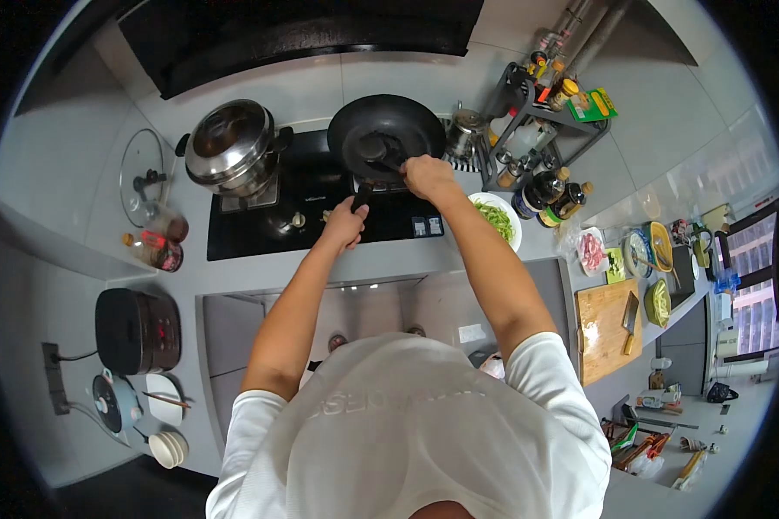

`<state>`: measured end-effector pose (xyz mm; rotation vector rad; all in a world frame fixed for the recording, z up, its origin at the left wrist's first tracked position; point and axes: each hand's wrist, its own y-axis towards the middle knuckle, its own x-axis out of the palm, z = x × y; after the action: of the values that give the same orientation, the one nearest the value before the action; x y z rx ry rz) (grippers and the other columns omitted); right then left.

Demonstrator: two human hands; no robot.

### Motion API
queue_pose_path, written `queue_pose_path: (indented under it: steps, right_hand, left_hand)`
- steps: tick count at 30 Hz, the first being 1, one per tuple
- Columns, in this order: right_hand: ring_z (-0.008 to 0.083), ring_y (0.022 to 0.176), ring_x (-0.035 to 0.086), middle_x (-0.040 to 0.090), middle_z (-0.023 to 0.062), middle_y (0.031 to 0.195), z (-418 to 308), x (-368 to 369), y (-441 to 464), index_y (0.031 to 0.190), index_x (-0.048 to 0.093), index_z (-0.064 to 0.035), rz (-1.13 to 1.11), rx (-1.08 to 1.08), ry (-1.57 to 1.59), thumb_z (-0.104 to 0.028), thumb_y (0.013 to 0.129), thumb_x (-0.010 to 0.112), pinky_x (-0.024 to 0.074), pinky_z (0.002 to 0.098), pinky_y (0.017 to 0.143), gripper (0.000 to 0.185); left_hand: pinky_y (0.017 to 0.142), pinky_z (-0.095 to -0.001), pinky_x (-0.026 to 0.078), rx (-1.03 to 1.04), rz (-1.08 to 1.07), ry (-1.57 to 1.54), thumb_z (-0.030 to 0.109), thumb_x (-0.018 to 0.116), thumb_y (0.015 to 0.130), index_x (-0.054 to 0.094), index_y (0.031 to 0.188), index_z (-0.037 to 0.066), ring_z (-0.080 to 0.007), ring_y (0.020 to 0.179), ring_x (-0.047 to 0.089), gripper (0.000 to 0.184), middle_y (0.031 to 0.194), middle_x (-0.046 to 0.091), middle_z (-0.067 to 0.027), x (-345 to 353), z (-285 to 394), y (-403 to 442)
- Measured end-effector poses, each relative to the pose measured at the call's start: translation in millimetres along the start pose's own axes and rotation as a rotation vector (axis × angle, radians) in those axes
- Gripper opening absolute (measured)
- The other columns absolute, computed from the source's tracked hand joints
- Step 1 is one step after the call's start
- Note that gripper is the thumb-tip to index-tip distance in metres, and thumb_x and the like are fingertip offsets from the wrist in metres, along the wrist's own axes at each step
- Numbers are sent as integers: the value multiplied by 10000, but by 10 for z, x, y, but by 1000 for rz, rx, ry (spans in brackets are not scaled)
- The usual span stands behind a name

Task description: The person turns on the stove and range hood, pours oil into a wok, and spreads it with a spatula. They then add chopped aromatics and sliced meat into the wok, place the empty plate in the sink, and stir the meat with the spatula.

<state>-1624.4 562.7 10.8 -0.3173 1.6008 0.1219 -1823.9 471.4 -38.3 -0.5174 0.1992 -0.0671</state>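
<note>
A black wok [337, 130] sits over the right burner of the gas stove [242, 238]. My left hand [344, 225] is closed around its dark handle, which points toward me. My right hand [430, 180], at the wok's right rim, grips a dark spatula [374, 149]. The spatula's broad head rests inside the wok, and the exact shape of its blade is hard to make out. Little else can be seen in the dark pan. Near my right forearm stands a white plate [516, 227] of cut green vegetables [497, 220].
A lidded steel pot [234, 147] occupies the left burner. Right of the stove are a metal kettle [466, 130], a spice rack [571, 130] and sauce bottles [541, 192]. A cutting board [593, 333] bears a cleaver [631, 313]. A rice cooker [138, 330] stands left.
</note>
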Motion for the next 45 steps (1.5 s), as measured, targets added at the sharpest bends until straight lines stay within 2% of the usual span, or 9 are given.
queue_pose_path:
  steps: [7, 14, 17, 20, 23, 27, 30, 35, 45]
  right_hand:
    - [350, 1036, 728, 749, 183, 1080, -11, -731, -245, 1013, 782, -73, -86, 97, -125, -97, 863, 619, 581, 454, 857, 223]
    - [348, 1055, 720, 738, 188, 1116, -32, -109, -133, 1063, 766, -75, -9, 36, -33, -132, 924, 546, 574, 467, 885, 266]
    - [350, 1061, 719, 734, 188, 1133, 85, -197, -162, 1084, 760, -75, -43, 28, -54, -133, 921, 556, 574, 456, 895, 267]
    - [347, 1058, 722, 737, 183, 1134, 68, -493, -238, 1068, 768, -72, -34, 85, -89, -135, 920, 561, 574, 454, 895, 262]
    - [359, 993, 734, 743, 204, 1063, 64, -428, -122, 1055, 777, -99, 52, 110, -124, -175, 909, 622, 589, 458, 857, 226]
    - [355, 1038, 717, 736, 184, 1114, 66, -135, -7, 1089, 772, -144, -10, 46, -45, -265, 907, 684, 575, 460, 888, 236]
    - [350, 1100, 703, 720, 195, 1174, 88, -272, -203, 1070, 764, -47, -10, -48, 67, -114, 900, 603, 567, 451, 915, 243]
    - [361, 1035, 723, 742, 197, 1084, 129, -613, -370, 1041, 766, -40, -57, 62, -55, -104, 876, 630, 578, 456, 879, 223]
    - [377, 984, 732, 745, 214, 1031, 267, -284, -442, 1014, 753, -36, 86, 90, -10, -100, 890, 586, 587, 470, 848, 217]
  left_hand:
    - [364, -286, 336, 10, -1, -25, 274, 578, 1041, 331, 1569, 99, -115, 460, 455, 609, 733, 534, -42, 7, -59, 7]
    - [343, -295, 337, 55, 36, -24, 255, 575, 1029, 486, 1401, 60, -125, 437, 462, 430, 704, 531, -47, 29, -89, 42]
    - [346, -297, 342, 29, 24, -29, 264, 581, 1025, 446, 1461, 60, -128, 440, 466, 500, 712, 538, -53, 18, -47, -2]
    - [377, -289, 354, 12, -3, 1, 299, 583, 1037, 190, 1621, 91, -120, 475, 457, 734, 734, 537, -44, 7, -85, 47]
    - [351, -302, 347, 43, 42, -24, 268, 590, 1021, 335, 1551, 48, -133, 448, 472, 628, 715, 542, -63, 42, -120, 63]
    - [357, -299, 351, 19, 13, -38, 271, 591, 1024, 329, 1560, 88, -129, 451, 470, 624, 732, 550, -57, 27, -89, 49]
    - [388, -300, 382, -36, -25, -117, 275, 585, 1032, 365, 1513, 122, -127, 480, 484, 551, 750, 555, -53, 39, -70, 2]
    - [454, -304, 429, -99, -176, -354, 270, 568, 1048, 448, 1325, 169, -130, 543, 509, 318, 775, 557, -45, 79, -196, 32]
    - [455, -304, 450, -97, -155, -343, 275, 553, 1057, 443, 1281, 176, -124, 548, 505, 268, 776, 543, -22, 267, -86, 29]
